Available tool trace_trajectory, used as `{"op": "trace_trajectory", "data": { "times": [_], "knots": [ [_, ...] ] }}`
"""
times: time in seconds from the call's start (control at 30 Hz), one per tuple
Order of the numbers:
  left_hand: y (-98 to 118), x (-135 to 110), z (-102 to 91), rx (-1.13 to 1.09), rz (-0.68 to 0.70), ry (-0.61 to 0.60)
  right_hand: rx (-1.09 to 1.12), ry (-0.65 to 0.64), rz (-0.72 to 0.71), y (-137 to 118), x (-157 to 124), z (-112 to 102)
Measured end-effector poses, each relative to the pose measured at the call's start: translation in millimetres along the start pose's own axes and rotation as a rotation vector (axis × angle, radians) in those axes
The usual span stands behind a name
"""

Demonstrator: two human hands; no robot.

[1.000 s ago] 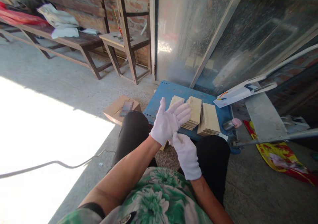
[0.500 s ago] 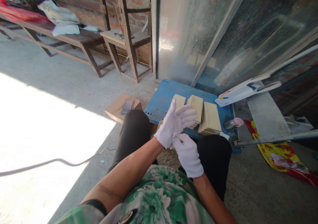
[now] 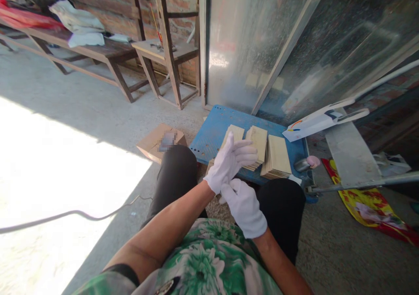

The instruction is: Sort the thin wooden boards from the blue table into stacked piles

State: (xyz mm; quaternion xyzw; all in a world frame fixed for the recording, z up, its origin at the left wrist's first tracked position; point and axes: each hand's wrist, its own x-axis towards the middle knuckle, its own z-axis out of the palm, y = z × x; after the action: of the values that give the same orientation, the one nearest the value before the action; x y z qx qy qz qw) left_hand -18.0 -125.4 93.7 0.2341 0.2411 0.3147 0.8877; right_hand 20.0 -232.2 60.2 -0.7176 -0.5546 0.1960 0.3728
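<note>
Both hands wear white knitted gloves. My left hand is held out over my lap with its fingers stretched and its thumb raised. At its wrist, my right hand pinches the lower edge of the left glove; the tips of those fingers are partly hidden. Beyond the hands, stacks of thin pale wooden boards lie on a blue platform. The left hand overlaps the nearer stacks in view but does not appear to hold any board.
A cardboard box sits by my left knee. To the right are a metal cup with a pink lid, a white bag and a red-yellow sack. A cable crosses the floor at left. Wooden benches stand behind.
My right hand has shifted slightly left and down along the left glove towards the wrist. The left hand has turned a little, its fingers closer together.
</note>
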Motion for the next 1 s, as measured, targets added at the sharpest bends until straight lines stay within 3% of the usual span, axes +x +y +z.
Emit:
{"op": "trace_trajectory", "data": {
  "times": [0.13, 0.33, 0.5, 0.67, 0.83, 1.0],
  "knots": [
    [-0.5, 5.0, 4.0, 0.065, 0.071, 0.053, 0.036, 0.167, 0.164, -1.7, 2.7, -1.4],
    [-2.2, 7.2, 1.5, 0.137, 0.088, 0.114, 0.173, 0.231, 0.252, 1.7, 3.9, -0.2],
    [-6.8, 10.5, -7.2, 0.178, 0.122, 0.112, 0.211, 0.173, 0.178, 0.3, 7.7, -0.5],
    [-7.5, 10.3, -10.9, 0.179, 0.159, 0.118, 0.073, 0.177, 0.116, -3.4, 10.5, 0.3],
    [-7.7, 7.6, -10.5, 0.173, 0.153, 0.179, -0.018, 0.196, 0.108, -4.8, 9.2, 1.9],
    [-11.4, 9.6, -9.0, 0.156, 0.118, 0.159, 0.007, 0.19, 0.124, -9.9, 6.9, 1.7]
  ]
}}
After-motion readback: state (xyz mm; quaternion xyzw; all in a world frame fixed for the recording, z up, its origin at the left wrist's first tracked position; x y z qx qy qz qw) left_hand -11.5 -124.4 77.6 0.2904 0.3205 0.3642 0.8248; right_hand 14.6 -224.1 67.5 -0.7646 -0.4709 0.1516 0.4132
